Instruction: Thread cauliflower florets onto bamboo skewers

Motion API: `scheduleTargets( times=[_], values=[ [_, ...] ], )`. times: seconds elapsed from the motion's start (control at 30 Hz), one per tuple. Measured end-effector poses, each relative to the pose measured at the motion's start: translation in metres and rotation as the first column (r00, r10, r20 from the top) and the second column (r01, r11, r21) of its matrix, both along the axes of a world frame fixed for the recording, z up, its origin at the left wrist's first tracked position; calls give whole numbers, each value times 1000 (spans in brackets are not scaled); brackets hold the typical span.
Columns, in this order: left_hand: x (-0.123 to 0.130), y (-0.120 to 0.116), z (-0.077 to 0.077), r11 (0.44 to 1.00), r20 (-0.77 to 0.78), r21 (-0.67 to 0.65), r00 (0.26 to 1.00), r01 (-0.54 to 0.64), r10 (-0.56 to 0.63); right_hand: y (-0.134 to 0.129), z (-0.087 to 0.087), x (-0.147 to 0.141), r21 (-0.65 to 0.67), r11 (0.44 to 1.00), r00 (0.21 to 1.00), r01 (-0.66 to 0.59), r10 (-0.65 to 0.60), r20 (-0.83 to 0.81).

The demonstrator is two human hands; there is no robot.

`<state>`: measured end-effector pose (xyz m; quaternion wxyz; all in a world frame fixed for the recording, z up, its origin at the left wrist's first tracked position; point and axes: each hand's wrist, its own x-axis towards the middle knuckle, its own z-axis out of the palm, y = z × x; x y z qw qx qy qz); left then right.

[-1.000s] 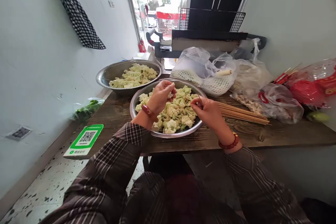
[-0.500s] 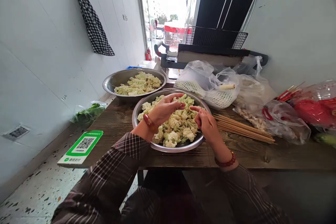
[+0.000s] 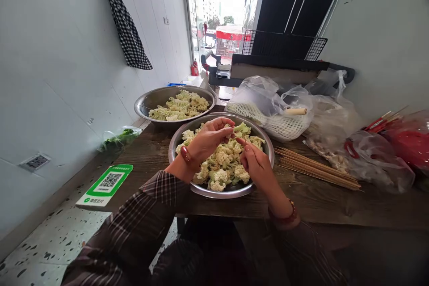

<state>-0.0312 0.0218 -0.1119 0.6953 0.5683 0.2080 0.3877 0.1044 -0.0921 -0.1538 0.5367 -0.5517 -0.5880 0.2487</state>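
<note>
A metal bowl (image 3: 221, 195) full of cauliflower florets (image 3: 223, 161) stands at the table's front edge. Over its middle, my left hand (image 3: 212, 138) has its fingers curled and pressed towards the thumb; what they hold is too small to make out. Close to its right, my right hand (image 3: 256, 161) is closed, index finger pointing at the left fingertips. Something thin seems to lie in its grip, but I cannot make it out. A bundle of wooden skewers (image 3: 315, 167) lies on the table right of the bowl.
A second metal bowl (image 3: 142, 106) with cauliflower and skewers stands behind on the left. Plastic bags (image 3: 264, 98) fill the back and right of the wooden table (image 3: 144, 149). At the front left lies a green and white QR card (image 3: 109, 184).
My right hand has moved left, nearer to my left hand, and its index finger now points at the left fingertips. The left fingers have curled in closer. The view has shifted slightly.
</note>
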Motion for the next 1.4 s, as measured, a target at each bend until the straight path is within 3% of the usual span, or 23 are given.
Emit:
scheduleTargets(
  times=[0.23,0.47,0.87,1.17,1.4],
  values=[
    [1,-2,-1,991,-69,131,997,28,-19,0,3,5,-37,999,998,-35,37,54],
    [0,0,-3,980,-96,199,995,31,-12,2,1,6,-50,995,996,-88,86,-27],
    [1,1,-4,973,-93,232,995,-3,25,2,3,6,-63,994,995,-91,88,-47],
    [1,3,-6,928,-149,365,979,-74,137,2,4,5,-82,993,996,-80,76,-54],
    [0,4,-7,928,-129,363,981,-87,142,1,4,5,-64,995,996,-78,76,-39]
  ],
)
